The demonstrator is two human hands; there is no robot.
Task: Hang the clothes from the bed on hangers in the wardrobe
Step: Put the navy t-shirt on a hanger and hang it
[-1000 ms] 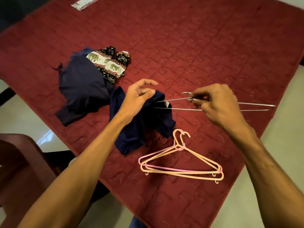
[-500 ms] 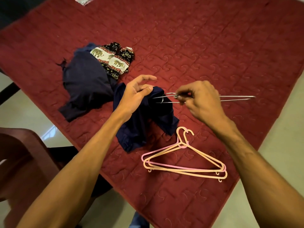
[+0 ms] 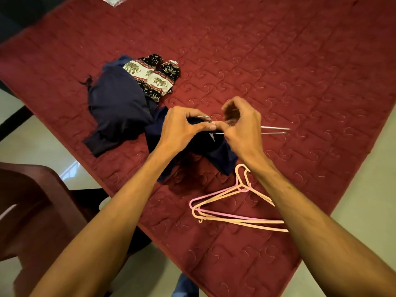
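Note:
A small navy garment (image 3: 216, 154) lies bunched on the red quilted bed (image 3: 278, 61). My left hand (image 3: 182, 129) grips its upper edge, fingers curled. My right hand (image 3: 242, 127) pinches a thin metal wire hanger (image 3: 274, 130), whose left end goes into the garment between my hands. Its right end sticks out past my right wrist. A larger navy garment (image 3: 115, 110) lies to the left, with an elephant-print cloth (image 3: 154, 76) on its far side. A pink hanger and a peach hanger (image 3: 231, 211) lie stacked near the bed's front edge.
A dark brown chair (image 3: 32, 211) stands at the lower left beside the bed. Pale tiled floor (image 3: 364, 189) shows on the right and left of the bed. A white packet (image 3: 115, 0) lies at the far top edge.
My right hand moved left with the wire hanger, pushing it further into the small navy garment. My left hand closed on the garment's edge, and both hands now meet.

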